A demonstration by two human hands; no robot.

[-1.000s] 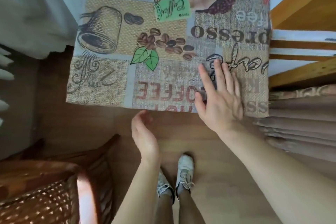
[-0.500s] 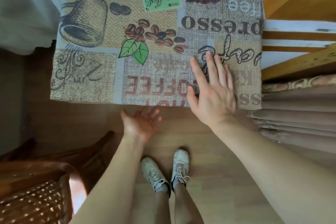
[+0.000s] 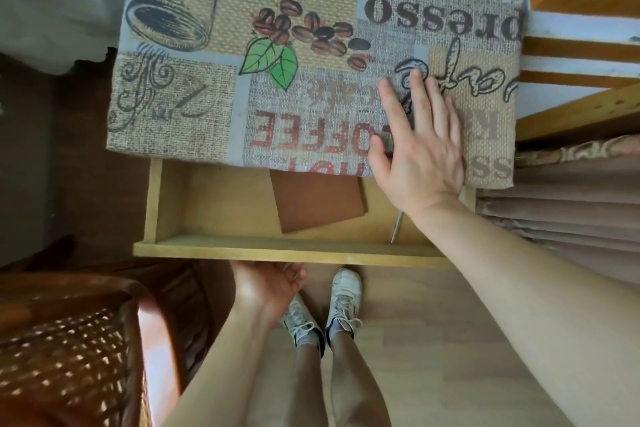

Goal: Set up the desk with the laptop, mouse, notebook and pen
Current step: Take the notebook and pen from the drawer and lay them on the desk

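The desk [image 3: 194,87] carries a cloth printed with coffee motifs. A pale wooden drawer [image 3: 291,252] stands pulled out under its front edge. In the drawer lies a brown notebook [image 3: 317,203], partly hidden under the desk top. A thin silvery pen [image 3: 396,227] lies at the drawer's right end, its upper part behind my wrist. My left hand [image 3: 266,284] grips the drawer's front board from below. My right hand [image 3: 420,139] lies flat on the cloth near the front right corner, fingers apart. No laptop or mouse is in view.
A wicker chair [image 3: 65,357] with a dark wooden frame stands at the lower left. Wooden shelving [image 3: 585,45] and a brown curtain [image 3: 568,215] flank the desk's right side. A pale curtain [image 3: 52,3] hangs at the upper left. My feet [image 3: 325,315] stand on wood flooring below the drawer.
My left hand reached under the desk's front edge and pulled the drawer out, which brought the notebook and pen into view. My right hand stayed flat on the cloth.
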